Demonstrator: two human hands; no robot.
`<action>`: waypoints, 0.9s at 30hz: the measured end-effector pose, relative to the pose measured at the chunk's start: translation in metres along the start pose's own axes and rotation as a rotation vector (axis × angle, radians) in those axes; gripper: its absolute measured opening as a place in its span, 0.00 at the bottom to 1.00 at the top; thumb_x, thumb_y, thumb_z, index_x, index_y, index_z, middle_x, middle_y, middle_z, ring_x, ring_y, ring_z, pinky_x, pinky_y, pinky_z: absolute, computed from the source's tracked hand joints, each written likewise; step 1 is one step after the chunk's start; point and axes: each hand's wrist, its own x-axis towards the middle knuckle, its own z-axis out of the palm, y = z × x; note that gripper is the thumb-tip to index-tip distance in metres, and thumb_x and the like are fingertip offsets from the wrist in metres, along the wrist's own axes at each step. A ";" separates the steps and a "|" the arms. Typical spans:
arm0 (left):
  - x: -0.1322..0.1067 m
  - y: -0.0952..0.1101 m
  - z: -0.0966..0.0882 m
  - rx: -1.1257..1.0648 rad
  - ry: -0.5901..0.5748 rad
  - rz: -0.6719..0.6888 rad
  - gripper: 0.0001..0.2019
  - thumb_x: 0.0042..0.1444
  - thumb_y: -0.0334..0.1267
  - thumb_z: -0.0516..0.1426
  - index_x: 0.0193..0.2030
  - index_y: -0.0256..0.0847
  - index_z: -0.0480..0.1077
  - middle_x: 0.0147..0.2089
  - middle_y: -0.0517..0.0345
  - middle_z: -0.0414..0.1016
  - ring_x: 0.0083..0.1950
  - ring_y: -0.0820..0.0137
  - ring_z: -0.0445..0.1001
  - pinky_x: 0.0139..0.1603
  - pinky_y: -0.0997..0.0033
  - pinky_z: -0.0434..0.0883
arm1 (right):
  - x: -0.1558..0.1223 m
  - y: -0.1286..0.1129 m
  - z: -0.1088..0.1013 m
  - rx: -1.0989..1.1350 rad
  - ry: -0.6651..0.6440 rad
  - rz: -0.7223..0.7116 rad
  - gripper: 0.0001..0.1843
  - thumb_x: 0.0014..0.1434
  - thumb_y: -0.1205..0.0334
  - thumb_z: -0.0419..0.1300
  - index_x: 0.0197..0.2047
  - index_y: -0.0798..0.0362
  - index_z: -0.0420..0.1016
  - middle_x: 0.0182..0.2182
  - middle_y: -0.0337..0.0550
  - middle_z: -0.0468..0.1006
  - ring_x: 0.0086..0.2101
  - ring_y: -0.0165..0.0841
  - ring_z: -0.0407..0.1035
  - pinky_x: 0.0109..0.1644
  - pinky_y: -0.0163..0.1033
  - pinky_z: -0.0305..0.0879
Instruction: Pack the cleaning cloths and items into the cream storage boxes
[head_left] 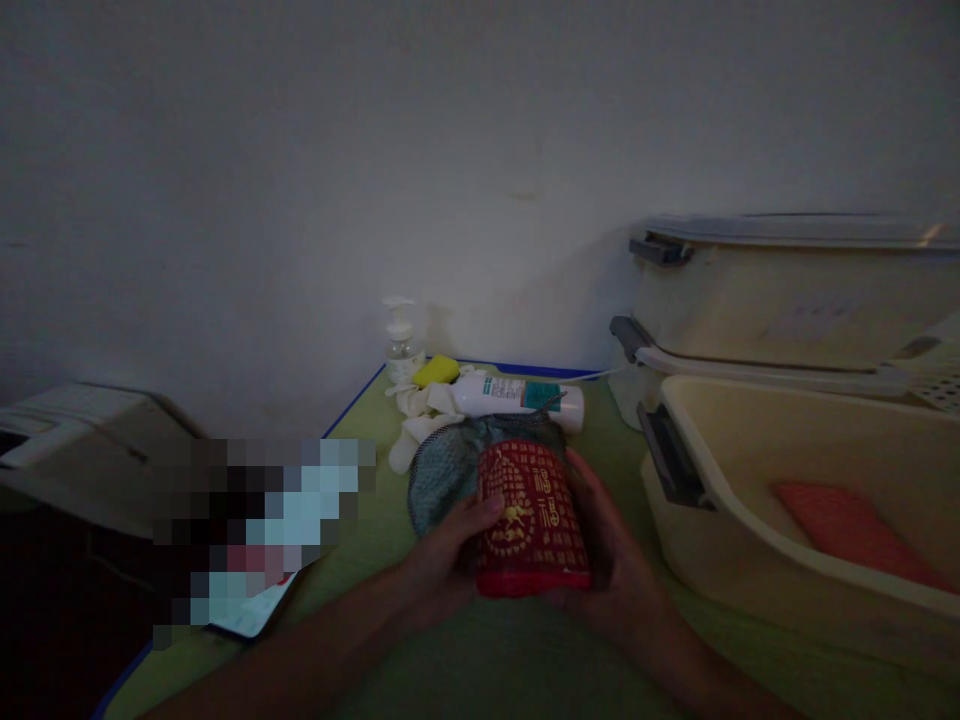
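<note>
Both my hands hold a red packet [534, 520] printed with gold characters, low over a green table [465, 660]. My left hand [448, 553] grips its left edge, thumb lying on the front. My right hand [609, 548] wraps round its right side. Just behind the packet lies a dark mesh bag [444, 468] with something grey-blue inside, touching the packet's top-left. Behind that lies a white bottle [517, 396] on its side, with white gloves [420, 415], a yellow sponge [437, 371] and a clear pump bottle [400, 342] near the wall.
Cream plastic bins [780, 300] with grey handles stand stacked at the right; the nearest open bin [720, 540] holds an orange cloth [847, 530]. A flat card or phone [247, 610] lies at the table's left edge. A white appliance [67, 440] sits at far left.
</note>
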 end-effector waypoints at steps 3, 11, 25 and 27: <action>-0.001 -0.001 0.000 0.027 0.004 -0.029 0.31 0.33 0.46 0.70 0.43 0.30 0.70 0.42 0.44 0.78 0.55 0.53 0.70 0.59 0.56 0.63 | -0.001 0.001 0.000 -0.089 -0.005 -0.008 0.55 0.39 0.57 0.71 0.64 0.40 0.43 0.65 0.49 0.48 0.62 0.44 0.49 0.60 0.54 0.54; 0.000 -0.005 0.001 0.125 -0.199 -0.037 0.30 0.44 0.54 0.63 0.49 0.34 0.68 0.49 0.43 0.74 0.58 0.56 0.67 0.60 0.56 0.60 | 0.002 -0.017 -0.001 -0.081 0.057 0.079 0.47 0.41 0.49 0.69 0.60 0.43 0.49 0.61 0.50 0.55 0.58 0.42 0.55 0.61 0.52 0.52; 0.001 -0.009 -0.014 0.645 -0.100 0.485 0.39 0.47 0.52 0.61 0.63 0.43 0.50 0.65 0.46 0.55 0.66 0.55 0.55 0.65 0.54 0.53 | 0.005 -0.028 0.003 -0.026 0.161 0.190 0.39 0.46 0.45 0.63 0.59 0.46 0.56 0.58 0.46 0.62 0.55 0.41 0.59 0.60 0.49 0.54; 0.004 -0.010 -0.012 0.607 -0.131 0.507 0.41 0.43 0.52 0.64 0.61 0.43 0.52 0.64 0.45 0.58 0.64 0.54 0.58 0.63 0.54 0.58 | 0.005 -0.032 0.006 -0.052 0.103 0.169 0.37 0.47 0.46 0.63 0.57 0.46 0.57 0.58 0.47 0.62 0.55 0.41 0.60 0.60 0.49 0.55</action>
